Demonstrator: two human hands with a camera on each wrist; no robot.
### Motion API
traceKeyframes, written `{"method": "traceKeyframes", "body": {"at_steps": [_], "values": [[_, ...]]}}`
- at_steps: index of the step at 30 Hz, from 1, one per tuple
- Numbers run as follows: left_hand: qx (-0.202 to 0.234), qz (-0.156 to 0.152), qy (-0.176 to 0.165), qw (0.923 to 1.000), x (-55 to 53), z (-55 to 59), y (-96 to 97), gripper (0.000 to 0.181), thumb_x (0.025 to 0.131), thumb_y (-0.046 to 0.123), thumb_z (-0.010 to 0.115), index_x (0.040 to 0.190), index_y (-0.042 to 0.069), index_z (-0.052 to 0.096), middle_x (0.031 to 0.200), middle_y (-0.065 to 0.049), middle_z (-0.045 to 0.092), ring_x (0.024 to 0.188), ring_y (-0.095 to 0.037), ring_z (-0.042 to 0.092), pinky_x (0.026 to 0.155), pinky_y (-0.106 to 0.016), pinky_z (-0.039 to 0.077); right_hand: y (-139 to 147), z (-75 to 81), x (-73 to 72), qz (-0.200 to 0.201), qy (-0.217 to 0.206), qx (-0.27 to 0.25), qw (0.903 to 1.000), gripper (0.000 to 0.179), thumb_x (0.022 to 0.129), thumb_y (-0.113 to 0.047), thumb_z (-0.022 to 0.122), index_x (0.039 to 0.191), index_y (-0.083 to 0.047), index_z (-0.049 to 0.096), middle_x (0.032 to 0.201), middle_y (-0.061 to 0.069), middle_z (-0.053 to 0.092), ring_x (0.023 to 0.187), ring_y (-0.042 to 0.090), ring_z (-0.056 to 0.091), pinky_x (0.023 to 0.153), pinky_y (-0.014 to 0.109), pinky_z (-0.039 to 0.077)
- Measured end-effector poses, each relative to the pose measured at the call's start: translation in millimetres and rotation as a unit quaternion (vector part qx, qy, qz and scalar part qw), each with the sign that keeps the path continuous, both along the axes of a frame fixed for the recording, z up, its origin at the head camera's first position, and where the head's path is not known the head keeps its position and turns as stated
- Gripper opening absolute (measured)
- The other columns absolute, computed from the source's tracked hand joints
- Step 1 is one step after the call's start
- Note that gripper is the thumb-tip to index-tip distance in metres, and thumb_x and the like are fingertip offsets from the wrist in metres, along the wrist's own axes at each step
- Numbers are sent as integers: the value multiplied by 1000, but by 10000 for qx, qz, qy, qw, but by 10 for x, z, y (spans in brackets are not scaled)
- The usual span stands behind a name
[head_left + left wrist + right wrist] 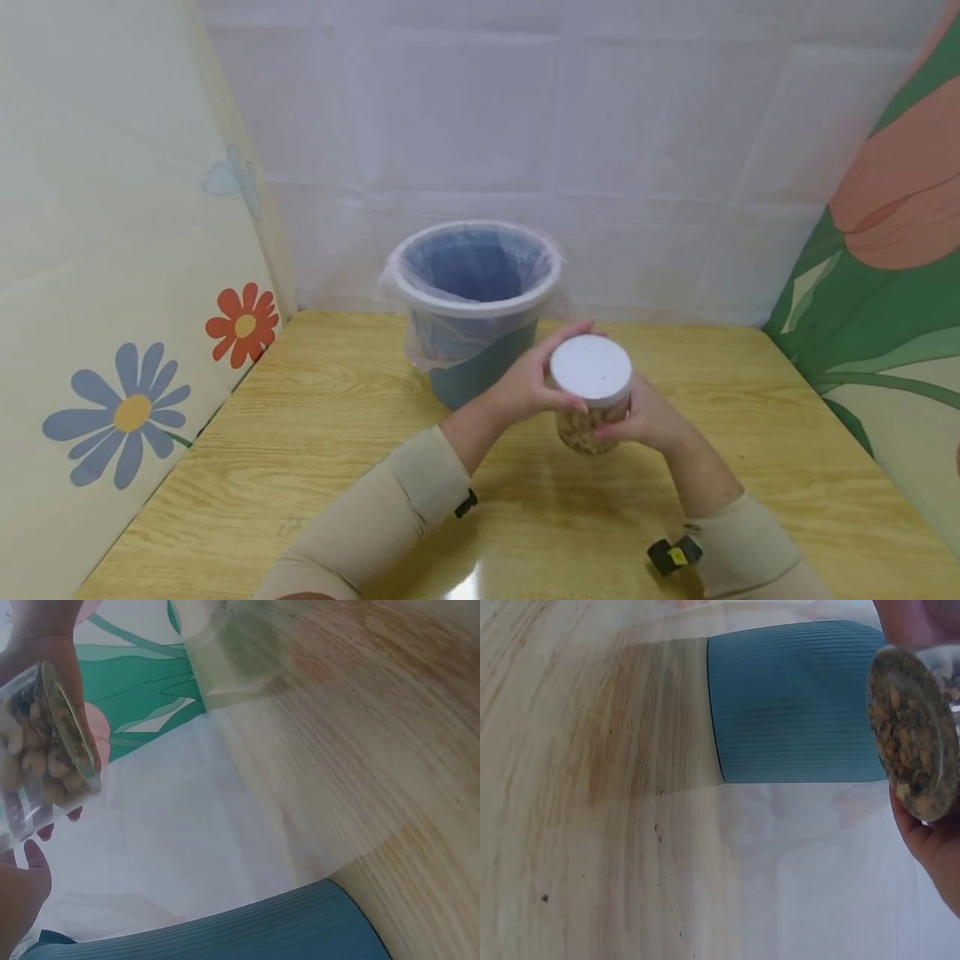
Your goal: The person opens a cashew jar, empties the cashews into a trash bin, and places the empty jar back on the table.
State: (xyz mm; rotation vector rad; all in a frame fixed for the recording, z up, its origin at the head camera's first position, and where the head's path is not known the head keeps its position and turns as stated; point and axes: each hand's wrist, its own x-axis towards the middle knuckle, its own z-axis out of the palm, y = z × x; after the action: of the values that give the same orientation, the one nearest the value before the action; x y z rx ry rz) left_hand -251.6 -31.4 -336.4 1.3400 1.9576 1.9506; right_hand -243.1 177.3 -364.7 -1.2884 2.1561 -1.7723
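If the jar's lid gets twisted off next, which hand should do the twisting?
Probably the left hand: its thumb and fingers are already up around the white lid. The right hand sits lower, around the clear jar, so it looks better placed to steady it.

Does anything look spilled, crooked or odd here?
Small dark specks dot the yellowish wood-grain table; crumbs or marks, I can't tell. The thin translucent liner droops lower at left on the white-rimmed blue ribbed bin. Nothing else stands out.
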Motion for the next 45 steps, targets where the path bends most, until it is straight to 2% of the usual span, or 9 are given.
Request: {"method": "traceKeyframes", "body": {"at_steps": [3,6,12,18,22,28,31,40,45], "values": [[-25,304,-2,9995,10,-2,9,93,63,-1,77,142,8,29,138,-12,43,123,-18,43,106,-33,28,-24,-14,-12,-344,166,91,9992,91,61,7,75,137,1,25,129,12,40,117,17,42,100,27,34],[-102,688,-9,9976,18,-6,23,91,63,-7,76,141,8,31,136,-14,45,121,-21,45,105,-34,31,-53,-29,-10,-761,271,125,9967,94,60,7,75,138,1,24,128,16,41,115,15,42,99,25,34],[-381,1412,-117,9892,29,-20,48,89,62,2,80,138,18,37,131,-8,49,116,-19,48,101,-35,35,-100,-46,22,-1387,154,144,9901,92,61,6,77,137,1,26,128,20,42,113,13,42,98,27,35],[-339,1850,-293,9817,43,-40,82,88,61,9,83,137,21,39,127,-3,51,112,-17,51,97,-36,39,-145,-58,26,-1830,-25,199,9829,87,61,3,78,133,2,30,125,19,44,111,23,43,95,26,38],[-357,2142,-445,9751,59,-33,109,87,61,14,84,136,25,40,125,-2,53,110,-17,52,93,-34,42,-170,-66,23,-1953,-159,117,9806,86,63,3,78,134,1,29,127,18,43,112,28,42,94,25,39],[-496,2569,-593,9633,80,-14,160,86,61,21,85,135,25,41,124,-6,53,109,-21,53,90,-36,44,-193,-89,13,-2132,-183,115,9768,84,66,1,78,134,0,29,130,18,42,117,29,41,100,42,35],[-540,2746,-640,9579,82,-21,180,87,59,25,86,134,26,41,124,-5,53,108,-21,53,89,-35,45,-203,-98,7,-2177,-173,98,9758,85,66,0,78,135,0,28,130,18,42,118,29,41,101,45,33],[-384,2791,-687,9570,89,-39,184,89,59,24,86,135,26,40,126,-2,52,109,-19,52,90,-35,44,-220,-91,12,-2164,-212,32,9761,87,65,0,78,136,0,27,131,20,40,119,31,39,101,50,31],[-266,2471,-546,9671,88,-56,144,92,61,17,85,139,24,36,130,-4,50,114,-19,49,96,-36,40,-212,-76,29,-2079,-244,31,9778,87,65,1,77,136,0,26,131,20,39,117,31,39,100,47,34]]}}
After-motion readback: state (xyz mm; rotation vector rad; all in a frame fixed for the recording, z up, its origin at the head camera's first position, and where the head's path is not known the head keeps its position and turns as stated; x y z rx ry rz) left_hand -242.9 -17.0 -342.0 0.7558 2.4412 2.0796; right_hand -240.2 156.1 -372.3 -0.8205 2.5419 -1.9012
